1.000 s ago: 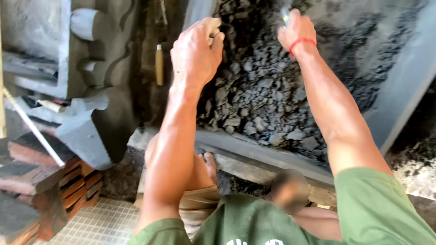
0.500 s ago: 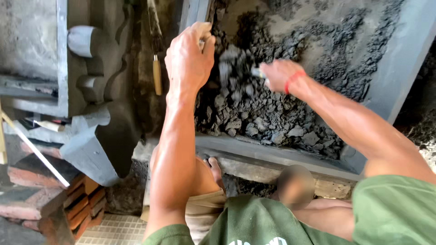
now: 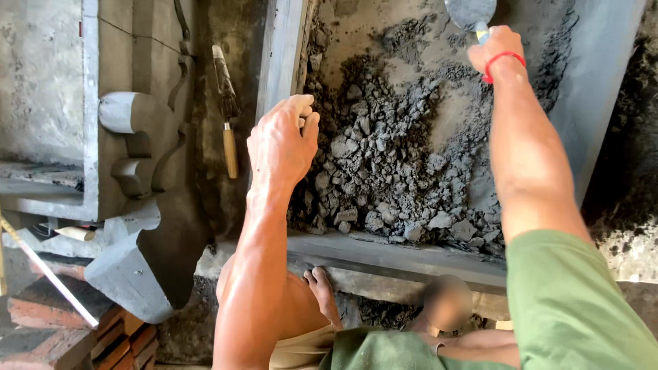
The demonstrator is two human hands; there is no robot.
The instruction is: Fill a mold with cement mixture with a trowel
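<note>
Since the earlier frame, right hand (image 3: 495,51) has swung up, gripping a trowel (image 3: 470,12). Left hand (image 3: 281,147) rests loosely curled, empty, beside the lumpy grey mortar (image 3: 391,164), which I judge mostly unbroken below the trowel.

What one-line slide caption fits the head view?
Left hand over crumbly grey mortar in a tray; right hand holds a trowel.

mortar (image 3: 397,157): dark grey, lumpy
tray (image 3: 384,250): grey
wristband (image 3: 504,62): red
shirt (image 3: 576,308): green
brush handle (image 3: 231,152): tan wood
bricks (image 3: 41,322): reddish-brown
carved block (image 3: 130,137): pale grey
</note>
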